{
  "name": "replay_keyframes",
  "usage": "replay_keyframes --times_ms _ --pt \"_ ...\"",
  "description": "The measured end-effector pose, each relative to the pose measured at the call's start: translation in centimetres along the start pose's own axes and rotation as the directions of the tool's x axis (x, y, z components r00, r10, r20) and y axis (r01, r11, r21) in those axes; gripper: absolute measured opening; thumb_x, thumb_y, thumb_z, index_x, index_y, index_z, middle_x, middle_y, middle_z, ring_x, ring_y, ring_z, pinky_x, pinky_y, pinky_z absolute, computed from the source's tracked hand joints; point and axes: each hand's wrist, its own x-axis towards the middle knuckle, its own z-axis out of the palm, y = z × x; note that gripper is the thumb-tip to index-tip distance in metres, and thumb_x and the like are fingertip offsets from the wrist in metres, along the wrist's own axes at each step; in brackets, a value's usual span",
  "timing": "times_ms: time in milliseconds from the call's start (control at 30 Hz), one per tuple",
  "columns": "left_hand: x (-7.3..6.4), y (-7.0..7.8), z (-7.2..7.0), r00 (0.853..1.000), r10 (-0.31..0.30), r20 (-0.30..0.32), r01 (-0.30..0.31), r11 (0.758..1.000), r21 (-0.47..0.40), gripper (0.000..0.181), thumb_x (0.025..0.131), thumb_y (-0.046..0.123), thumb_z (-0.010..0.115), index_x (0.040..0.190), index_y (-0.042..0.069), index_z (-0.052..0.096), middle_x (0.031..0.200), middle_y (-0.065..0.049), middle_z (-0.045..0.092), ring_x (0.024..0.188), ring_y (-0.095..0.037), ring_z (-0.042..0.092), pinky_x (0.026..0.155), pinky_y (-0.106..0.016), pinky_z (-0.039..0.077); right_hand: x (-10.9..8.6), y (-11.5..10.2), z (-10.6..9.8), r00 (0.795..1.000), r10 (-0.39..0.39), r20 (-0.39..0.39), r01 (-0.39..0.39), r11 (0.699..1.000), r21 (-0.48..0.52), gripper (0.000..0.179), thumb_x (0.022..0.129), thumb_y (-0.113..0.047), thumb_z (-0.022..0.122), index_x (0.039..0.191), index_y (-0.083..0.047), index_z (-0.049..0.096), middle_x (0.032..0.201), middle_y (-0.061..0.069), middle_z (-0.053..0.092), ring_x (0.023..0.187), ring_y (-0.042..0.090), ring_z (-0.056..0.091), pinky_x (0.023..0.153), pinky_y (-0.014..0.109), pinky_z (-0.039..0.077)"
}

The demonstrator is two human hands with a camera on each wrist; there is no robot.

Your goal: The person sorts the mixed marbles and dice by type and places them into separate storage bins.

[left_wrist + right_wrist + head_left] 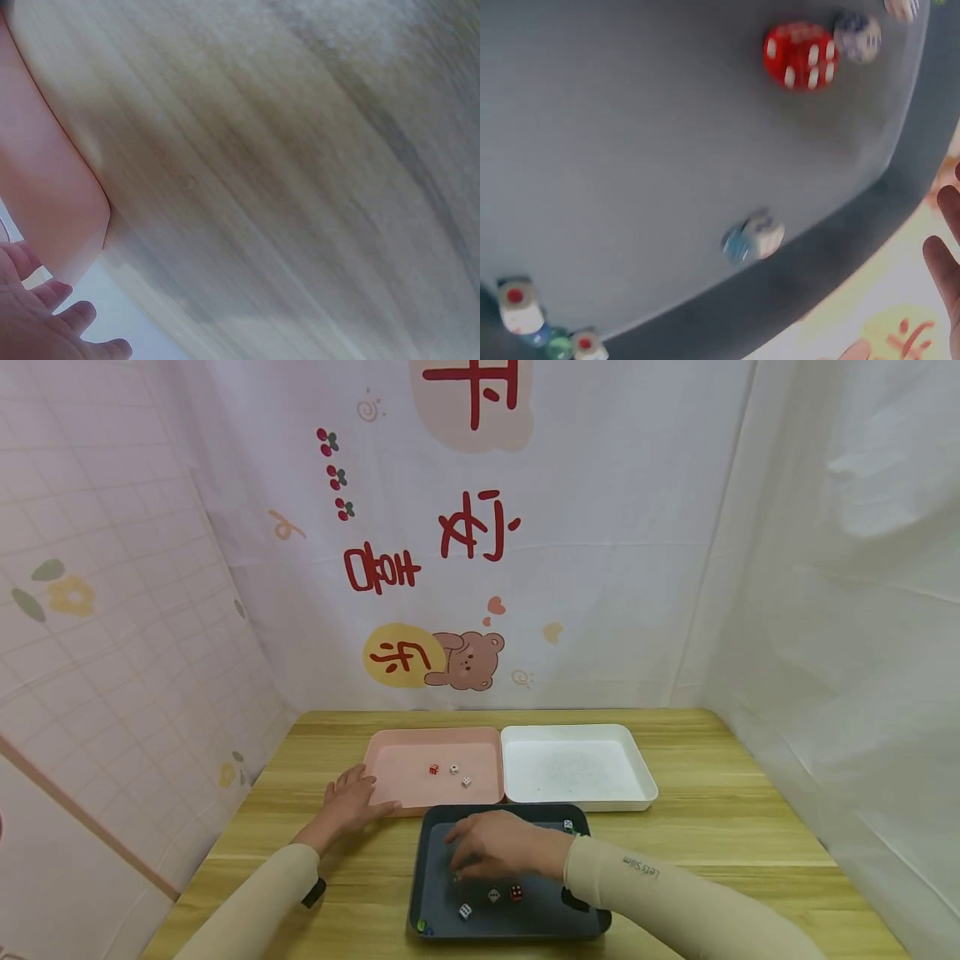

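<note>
Grip of the right hand (497,845) hangs released above the dark grey tray (540,920), fingers apart, nothing visibly pinched. Below, inside that tray, lie a red die (517,892) and a white die (465,911); both look light, hard and smooth, best pinched across opposite flat faces. A green bead (560,344), being round, would likely roll from a loose pinch. Farther out, the left hand (351,797), also relaxed, lies at the left front corner of the pink tray (397,756), beside the white tray (579,764).

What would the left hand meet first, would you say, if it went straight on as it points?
Most likely the pink tray, since the left hand lies right by its left end; whether they touch is hard to tell.
</note>
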Motion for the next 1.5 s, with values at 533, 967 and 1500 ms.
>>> replay_keyframes --times_ms 533,967,1500 --pt "0.0 -0.4 0.1 1.0 -0.006 0.005 0.006 1.0 0.0 0.09 0.087 0.062 0.064 0.139 -0.01 0.048 0.154 -0.032 0.024 0.141 -0.052 0.018 0.109 -0.072 0.01 -4.0 8.3 -2.0 0.899 0.385 -0.21 -0.363 0.922 0.138 0.015 0.092 -0.026 0.072 0.101 -0.017 0.079 0.123 0.01 0.067 0.11 0.025 0.065 0.094 0.044 0.051" --pt "-0.2 -0.5 0.0 1.0 0.002 0.001 -0.002 1.0 -0.02 0.093 0.086 0.064 0.064 0.14 -0.01 0.047 0.155 -0.032 0.023 0.141 -0.052 0.017 0.109 -0.071 0.009 -8.1 13.6 -2.0 0.723 0.672 -0.16 -0.622 0.735 0.271 0.015 0.091 -0.021 0.071 0.101 -0.012 0.079 0.119 0.013 0.068 0.112 0.034 0.063 0.093 0.051 0.049" --pt "0.0 0.0 -0.3 1.0 0.021 -0.002 -0.021 0.999 -0.033 0.087 0.088 0.061 0.064 0.14 -0.007 0.049 0.155 -0.031 0.023 0.142 -0.051 0.017 0.109 -0.071 0.009 -10.6 15.4 -0.6 0.597 0.799 -0.076 -0.764 0.594 0.252 0.016 0.09 -0.02 0.071 0.099 -0.009 0.079 0.104 0.011 0.073 0.102 0.033 0.065 0.086 0.05 0.051"
